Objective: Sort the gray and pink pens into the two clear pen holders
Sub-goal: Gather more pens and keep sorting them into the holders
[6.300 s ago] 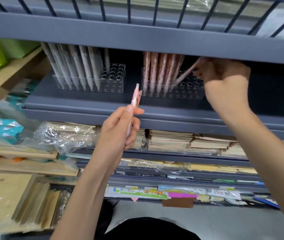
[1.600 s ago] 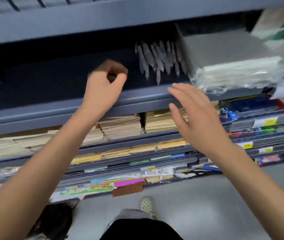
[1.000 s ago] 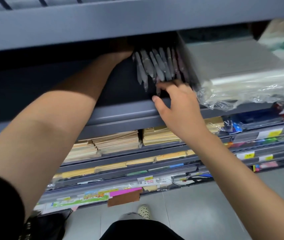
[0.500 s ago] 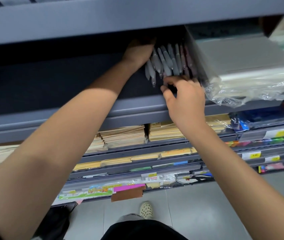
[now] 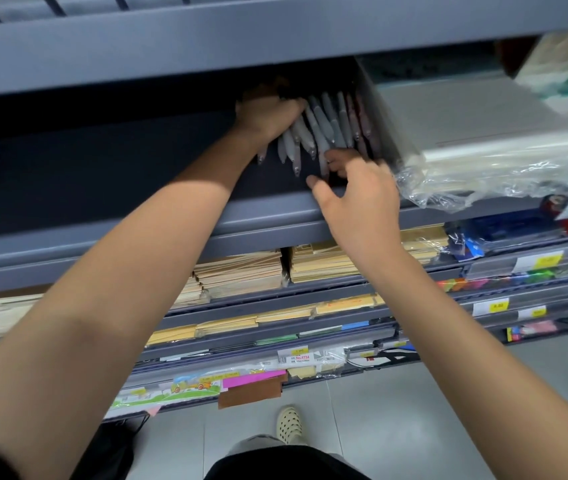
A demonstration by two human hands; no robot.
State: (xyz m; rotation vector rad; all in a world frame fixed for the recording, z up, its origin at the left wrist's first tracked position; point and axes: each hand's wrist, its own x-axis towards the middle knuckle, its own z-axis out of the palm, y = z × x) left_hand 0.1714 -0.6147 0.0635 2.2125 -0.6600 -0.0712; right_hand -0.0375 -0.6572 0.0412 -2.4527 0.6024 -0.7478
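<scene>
a bunch of gray pens (image 5: 313, 129) lies fanned out on the dark shelf (image 5: 102, 174), pale frosted barrels side by side, tips pointing toward the shelf's front edge. their back ends are hidden under the left hand (image 5: 268, 116), which lies over them. just to their right a few pink pens (image 5: 358, 123) lie the same way, partly blurred. the right hand (image 5: 358, 188) touches the gray tips

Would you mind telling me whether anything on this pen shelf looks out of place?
Yes: the gray pens lie loose in a splayed fan on the shelf, with pink pens mixed in at its right edge. Crumpled plastic wrap overhangs the shelf lip beside them.
</scene>
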